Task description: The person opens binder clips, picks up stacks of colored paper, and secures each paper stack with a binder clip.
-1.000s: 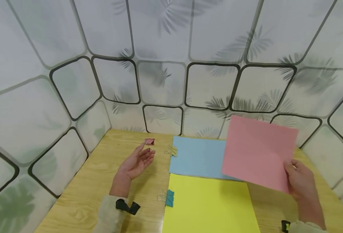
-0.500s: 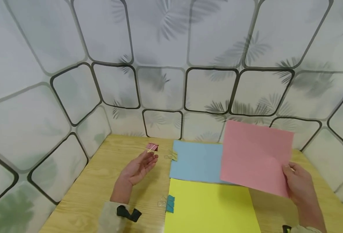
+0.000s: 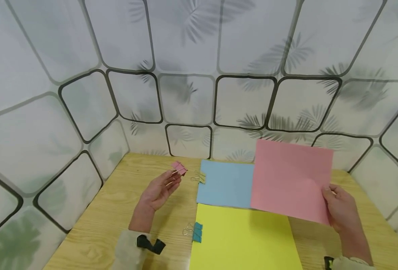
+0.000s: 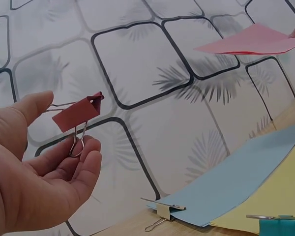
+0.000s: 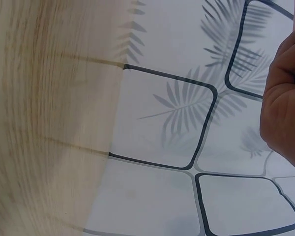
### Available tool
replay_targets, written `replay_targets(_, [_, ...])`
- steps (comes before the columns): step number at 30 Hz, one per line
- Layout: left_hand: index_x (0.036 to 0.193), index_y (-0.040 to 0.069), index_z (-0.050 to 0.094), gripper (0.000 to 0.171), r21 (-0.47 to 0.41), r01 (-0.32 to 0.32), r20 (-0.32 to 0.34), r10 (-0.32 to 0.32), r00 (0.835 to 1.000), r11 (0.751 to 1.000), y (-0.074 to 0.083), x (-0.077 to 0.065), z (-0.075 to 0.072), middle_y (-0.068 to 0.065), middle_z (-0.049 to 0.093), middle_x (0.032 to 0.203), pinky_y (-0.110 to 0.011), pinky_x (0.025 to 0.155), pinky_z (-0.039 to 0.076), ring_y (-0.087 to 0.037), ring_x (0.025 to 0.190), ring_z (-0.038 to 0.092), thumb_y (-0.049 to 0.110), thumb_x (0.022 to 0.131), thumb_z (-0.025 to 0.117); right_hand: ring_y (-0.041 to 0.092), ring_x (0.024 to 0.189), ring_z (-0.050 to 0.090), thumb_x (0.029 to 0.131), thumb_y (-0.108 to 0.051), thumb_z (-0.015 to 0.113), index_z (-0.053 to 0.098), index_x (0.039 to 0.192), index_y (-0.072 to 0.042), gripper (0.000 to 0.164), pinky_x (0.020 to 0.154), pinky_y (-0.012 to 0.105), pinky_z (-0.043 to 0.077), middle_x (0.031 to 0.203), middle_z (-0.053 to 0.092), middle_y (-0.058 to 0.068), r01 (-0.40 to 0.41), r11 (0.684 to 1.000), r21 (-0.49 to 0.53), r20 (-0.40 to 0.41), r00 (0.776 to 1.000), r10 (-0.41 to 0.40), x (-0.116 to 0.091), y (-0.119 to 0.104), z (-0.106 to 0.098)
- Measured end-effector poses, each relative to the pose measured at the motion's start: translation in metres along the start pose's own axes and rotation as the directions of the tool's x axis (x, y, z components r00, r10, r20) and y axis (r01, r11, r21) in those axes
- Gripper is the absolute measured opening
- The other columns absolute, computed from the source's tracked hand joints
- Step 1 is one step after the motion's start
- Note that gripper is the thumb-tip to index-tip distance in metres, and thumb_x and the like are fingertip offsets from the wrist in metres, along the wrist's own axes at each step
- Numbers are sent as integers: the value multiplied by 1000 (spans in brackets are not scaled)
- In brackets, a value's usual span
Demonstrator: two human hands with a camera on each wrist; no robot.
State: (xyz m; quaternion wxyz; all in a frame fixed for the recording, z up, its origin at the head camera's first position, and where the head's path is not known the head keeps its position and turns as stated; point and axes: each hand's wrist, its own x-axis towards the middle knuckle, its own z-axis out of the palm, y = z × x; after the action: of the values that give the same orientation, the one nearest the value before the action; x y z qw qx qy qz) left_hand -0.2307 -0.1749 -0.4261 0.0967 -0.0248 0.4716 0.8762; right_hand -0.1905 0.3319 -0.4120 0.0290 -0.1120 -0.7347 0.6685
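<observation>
A red binder clip [image 4: 78,113] hangs above the table between the thumb and curled fingers of my left hand [image 3: 158,192]. Its wire handles are spread apart, one at the thumb, the other against the fingers. My right hand [image 3: 341,206] pinches the right edge of pink paper [image 3: 291,180], raised and tilted over the other sheets. In the left wrist view the paper appears edge-on, as more than one layer. Only part of the right hand shows in the right wrist view, at the right edge.
Blue paper [image 3: 224,183] lies at the back, with a yellow binder clip [image 3: 202,176] on its left edge. In front lies yellow paper [image 3: 242,240], with a teal binder clip [image 3: 197,232] on its left edge. Patterned walls [image 3: 188,97] surround the wooden table [image 3: 94,232].
The pink paper and my right hand have moved a little left. The red binder clip has turned in my left fingers, its body now slanting down to the right.
</observation>
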Motion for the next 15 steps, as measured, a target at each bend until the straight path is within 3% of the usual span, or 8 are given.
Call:
replay_targets(5, [108,9,66,20,56,-14,61,11,998,998,1,-2,4,-5,67,103,-24,88,55,-14,96,67,18,106,49,6,66,62,106,-32,44,55,98,-33,13,55,30,56,75,61,-15,16,998,-60,-16,1000,-17,0,-1,3])
replay_targets(11, [114,3,64,22,141,-33,104,19,994,989,1,-6,8,-5,70,100,-24,86,56,-13,93,70,15,107,48,6,66,63,106,-34,43,52,109,-21,16,56,30,56,76,61,-15,20,995,-96,-11,1000,-21,-1,-2,7])
replay_targets(15, [126,-7,56,31,198,-42,109,20,994,979,1,-8,12,-4,70,101,-24,86,56,-13,92,70,15,106,48,6,66,63,106,-33,44,54,105,-26,13,56,30,56,75,61,-15,38,995,-97,-10,999,-39,-3,-3,9])
